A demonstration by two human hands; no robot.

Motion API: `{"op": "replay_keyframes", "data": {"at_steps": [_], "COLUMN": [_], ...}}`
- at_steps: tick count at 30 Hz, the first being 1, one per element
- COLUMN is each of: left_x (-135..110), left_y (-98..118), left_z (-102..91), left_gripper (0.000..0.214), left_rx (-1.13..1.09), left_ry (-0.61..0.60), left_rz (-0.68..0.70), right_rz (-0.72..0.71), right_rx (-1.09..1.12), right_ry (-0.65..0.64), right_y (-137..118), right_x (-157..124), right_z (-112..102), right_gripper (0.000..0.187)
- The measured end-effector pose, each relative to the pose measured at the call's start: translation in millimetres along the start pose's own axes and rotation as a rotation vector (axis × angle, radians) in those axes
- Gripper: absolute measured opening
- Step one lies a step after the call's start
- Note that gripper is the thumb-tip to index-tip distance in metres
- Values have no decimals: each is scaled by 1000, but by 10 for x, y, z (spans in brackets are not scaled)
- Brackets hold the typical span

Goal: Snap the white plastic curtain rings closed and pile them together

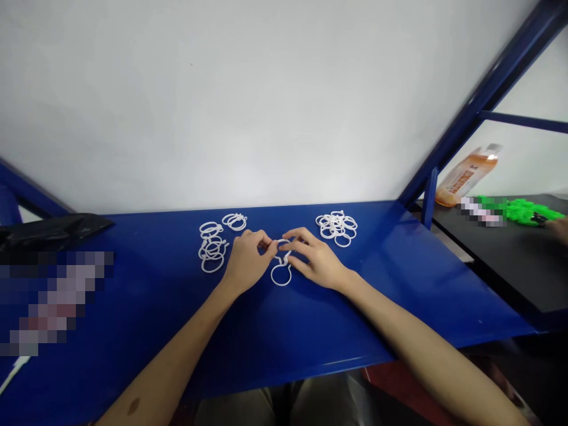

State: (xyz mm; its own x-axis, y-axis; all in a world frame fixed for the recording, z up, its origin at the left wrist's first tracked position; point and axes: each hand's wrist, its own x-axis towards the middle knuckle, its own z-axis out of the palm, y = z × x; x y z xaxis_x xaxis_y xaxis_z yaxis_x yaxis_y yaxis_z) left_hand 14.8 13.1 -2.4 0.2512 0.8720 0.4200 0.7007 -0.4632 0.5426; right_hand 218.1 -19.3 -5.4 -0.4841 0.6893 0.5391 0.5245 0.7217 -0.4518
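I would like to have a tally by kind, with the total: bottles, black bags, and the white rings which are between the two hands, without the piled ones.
Bottle: 1
Black bag: 1
White rings between the left hand and right hand: 2
Total: 4

I see a thin white plastic ring (281,284) lying flat, a matching ring (283,240) beyond it, ring clusters (213,257) leftward, a ring pile (336,224) rightward.

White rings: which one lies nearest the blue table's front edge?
The lower ring between the left hand and right hand; the upper ring and the side piles sit farther back.
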Motion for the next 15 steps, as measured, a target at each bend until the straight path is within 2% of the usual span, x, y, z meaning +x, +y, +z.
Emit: {"op": "replay_keyframes", "data": {"at_steps": [3, 5, 9, 11, 15], "left_x": [3, -6, -44, -54, -38], "left_y": [20, 49, 102, 106, 92], "left_z": [-13, -29, -36, -27, -20], "left_gripper": [20, 21, 21, 17, 10], "left_rx": [-66, -117, -222, -258, -299], "left_ry": [11, 31, -81, -130, -151], "left_rz": [-8, 50, 170, 147, 91], "right_rz": [-9, 19, 68, 74, 69], "right_rx": [3, -2, -28, -46, -61], "right_ry": [33, 76, 92, 72, 22], "right_y": [83, 140, 183, 174, 151], "right_x": [-4, -5, -8, -11, -19], "right_z": [36, 51, 62, 59, 45], "right_gripper": [21, 23, 27, 29, 31]}}
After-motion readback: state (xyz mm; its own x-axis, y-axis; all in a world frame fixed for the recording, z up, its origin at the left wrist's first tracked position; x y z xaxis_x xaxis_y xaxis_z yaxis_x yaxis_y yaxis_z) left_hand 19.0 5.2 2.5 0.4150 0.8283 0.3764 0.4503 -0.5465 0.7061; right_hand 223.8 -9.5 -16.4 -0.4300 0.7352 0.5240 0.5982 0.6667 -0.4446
